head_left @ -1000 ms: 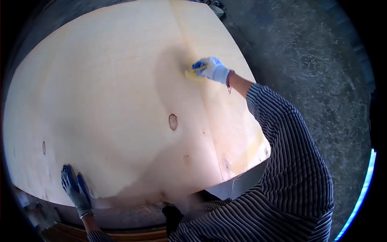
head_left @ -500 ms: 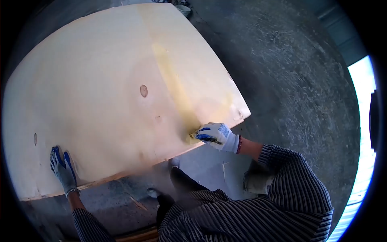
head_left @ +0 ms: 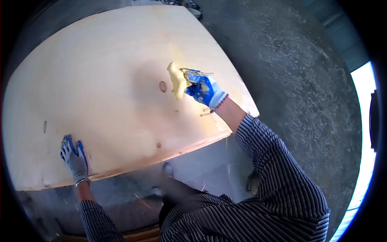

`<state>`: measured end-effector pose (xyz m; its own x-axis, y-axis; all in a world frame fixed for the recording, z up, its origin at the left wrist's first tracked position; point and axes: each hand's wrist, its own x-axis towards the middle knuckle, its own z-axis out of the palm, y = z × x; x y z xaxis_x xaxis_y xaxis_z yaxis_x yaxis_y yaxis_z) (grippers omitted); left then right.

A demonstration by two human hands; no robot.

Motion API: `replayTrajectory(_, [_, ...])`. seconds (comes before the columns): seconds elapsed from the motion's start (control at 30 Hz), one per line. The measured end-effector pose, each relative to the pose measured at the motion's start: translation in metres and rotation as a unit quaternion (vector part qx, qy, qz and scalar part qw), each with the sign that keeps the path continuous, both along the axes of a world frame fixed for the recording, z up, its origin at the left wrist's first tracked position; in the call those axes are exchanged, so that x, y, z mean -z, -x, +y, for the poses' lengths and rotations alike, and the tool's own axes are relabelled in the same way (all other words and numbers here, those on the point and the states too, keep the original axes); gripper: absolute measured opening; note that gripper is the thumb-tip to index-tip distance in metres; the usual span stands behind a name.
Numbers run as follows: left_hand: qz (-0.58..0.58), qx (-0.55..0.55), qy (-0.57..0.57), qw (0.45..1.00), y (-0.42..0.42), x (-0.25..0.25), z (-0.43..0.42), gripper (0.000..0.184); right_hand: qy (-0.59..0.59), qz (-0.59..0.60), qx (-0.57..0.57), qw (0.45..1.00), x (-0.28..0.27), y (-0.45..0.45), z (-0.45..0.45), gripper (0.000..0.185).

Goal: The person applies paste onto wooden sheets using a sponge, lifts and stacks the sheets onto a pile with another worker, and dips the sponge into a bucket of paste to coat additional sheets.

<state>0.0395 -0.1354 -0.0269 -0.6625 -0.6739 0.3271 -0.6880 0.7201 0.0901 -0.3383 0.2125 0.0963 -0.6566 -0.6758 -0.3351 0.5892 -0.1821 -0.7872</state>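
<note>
A large pale wooden board with dark knots lies in front of me. My right hand, in a white and blue glove smeared with yellow, is closed round a tool loaded with yellow paste. The tool is raised over the right part of the board, near an oval knot; most of it is hidden by paste and fingers. My left hand, gloved too, lies on the board near its front edge at the left, fingers spread and holding nothing.
Below the board's front edge are my feet on the grey floor, with scattered wood splinters. A dark round container stands partly behind my right sleeve. More objects sit beyond the far right corner.
My right hand has moved from the board's front edge up and inward and has turned, so the yellow paste on the tool now shows. My left hand still rests on the board.
</note>
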Motion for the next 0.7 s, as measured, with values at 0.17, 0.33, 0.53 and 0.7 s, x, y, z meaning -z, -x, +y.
replayTrajectory(0.17, [0.017, 0.002, -0.023, 1.000, 0.003, -0.008, 0.003, 0.045, -0.481, 0.295, 0.057, 0.824, 0.061, 0.072, -0.093, 0.021])
replayTrajectory(0.33, [0.039, 0.008, -0.037, 0.999, 0.006, -0.015, 0.007, 0.045, -0.485, 0.565, -0.141, 0.653, 0.055, 0.063, -0.107, 0.025])
replayTrajectory(0.53, [0.030, -0.008, -0.045, 0.999, 0.007, -0.019, 0.010, 0.047, -0.326, 0.571, -0.246, 0.712, 0.034, -0.023, -0.037, 0.016])
replayTrajectory(0.7, [0.034, -0.008, -0.050, 0.998, 0.002, -0.014, 0.008, 0.049, -0.265, 0.674, -0.269, 0.635, 0.021, -0.128, 0.017, 0.022])
